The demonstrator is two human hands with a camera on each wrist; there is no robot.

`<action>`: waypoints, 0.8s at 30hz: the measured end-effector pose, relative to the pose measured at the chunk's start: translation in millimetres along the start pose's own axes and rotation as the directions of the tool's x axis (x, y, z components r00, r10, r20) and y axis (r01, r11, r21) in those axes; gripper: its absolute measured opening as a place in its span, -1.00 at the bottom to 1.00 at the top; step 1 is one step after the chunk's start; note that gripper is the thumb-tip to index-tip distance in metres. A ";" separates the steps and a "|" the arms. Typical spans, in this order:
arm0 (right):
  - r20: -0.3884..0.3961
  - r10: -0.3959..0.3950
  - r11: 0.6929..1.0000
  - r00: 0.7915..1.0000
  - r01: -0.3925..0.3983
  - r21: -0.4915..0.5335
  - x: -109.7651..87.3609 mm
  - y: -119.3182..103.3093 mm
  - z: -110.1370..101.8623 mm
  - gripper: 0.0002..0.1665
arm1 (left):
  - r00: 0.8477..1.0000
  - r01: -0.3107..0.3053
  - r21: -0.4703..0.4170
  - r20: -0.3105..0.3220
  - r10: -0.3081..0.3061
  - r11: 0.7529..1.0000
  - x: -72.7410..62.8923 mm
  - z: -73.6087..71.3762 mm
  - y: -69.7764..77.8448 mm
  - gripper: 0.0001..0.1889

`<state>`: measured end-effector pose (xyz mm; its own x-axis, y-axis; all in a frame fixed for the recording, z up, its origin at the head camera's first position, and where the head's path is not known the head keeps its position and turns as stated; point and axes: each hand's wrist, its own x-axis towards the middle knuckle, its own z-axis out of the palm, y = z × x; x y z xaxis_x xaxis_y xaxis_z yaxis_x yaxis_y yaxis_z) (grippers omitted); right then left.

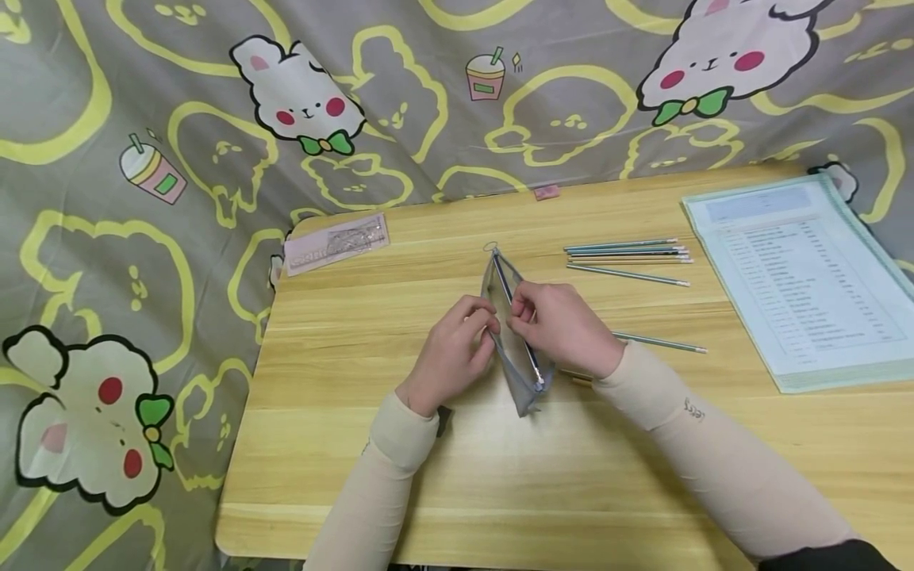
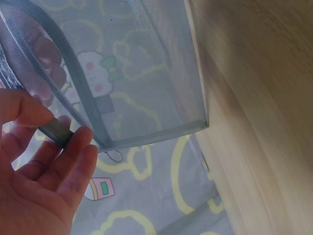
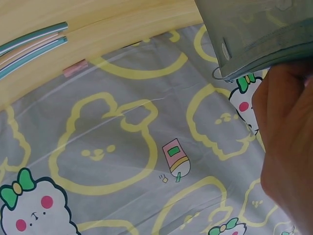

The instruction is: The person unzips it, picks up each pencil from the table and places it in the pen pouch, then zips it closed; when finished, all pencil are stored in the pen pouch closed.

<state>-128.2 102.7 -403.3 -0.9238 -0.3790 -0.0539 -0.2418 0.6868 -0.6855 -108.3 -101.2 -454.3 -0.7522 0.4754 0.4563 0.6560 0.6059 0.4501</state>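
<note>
A grey, see-through mesh zip pouch (image 1: 524, 392) stands on edge at the middle of the table, its top spread apart. My left hand (image 1: 453, 349) pinches the near-left rim; in the left wrist view its thumb and fingers hold a dark grey tab (image 2: 56, 131) on the pouch. With thumb and fingertips, my right hand (image 1: 567, 321) pinches the opposite rim, beside a dark strip with a pale end. Whether that strip is the zip or a pencil, I cannot tell. In the right wrist view, this hand's fingertips are hidden below the pouch (image 3: 264, 34).
Several pencils (image 1: 628, 252) lie right of the pouch; a separate pencil (image 1: 660, 342) lies nearer my right forearm. Paper sheets (image 1: 821, 277) cover the right side. A pink packet (image 1: 336, 242) is at the back left, a pink eraser (image 1: 547, 193) at the back edge, by a patterned curtain (image 1: 400, 174).
</note>
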 end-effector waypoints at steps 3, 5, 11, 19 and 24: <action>0.001 -0.005 1.000 1.000 0.005 -0.006 0.0 -0.2 0.5 -0.92 | 1.000 0.001 0.000 0.000 -0.001 1.000 0.0 0.3 -0.3 -0.90; 0.003 -0.008 1.000 1.000 0.008 -0.006 0.2 -0.2 1.0 -0.92 | 1.000 -0.002 0.001 -0.002 0.002 1.000 0.2 0.6 -0.5 -0.90; 0.020 -0.001 1.000 1.000 0.001 -0.010 0.6 -0.7 2.7 -0.90 | 1.000 -0.013 0.005 -0.008 0.013 1.000 0.9 1.7 -1.2 -0.90; 0.024 -0.021 0.999 1.000 0.022 -0.033 1.5 1.2 4.2 -0.87 | 1.000 -0.011 0.004 -0.004 0.011 1.000 1.3 2.6 -1.9 -0.89; 0.035 -0.045 0.998 0.998 0.046 -0.031 1.9 1.6 5.6 -0.86 | 1.000 -0.002 -0.001 0.007 0.002 1.000 1.7 2.6 -1.4 -0.90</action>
<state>-128.6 99.6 -408.6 -0.9008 -0.4315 -0.0484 -0.2936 0.6875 -0.6642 -110.7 -99.6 -456.2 -0.7511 0.4812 0.4519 0.6577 0.6039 0.4501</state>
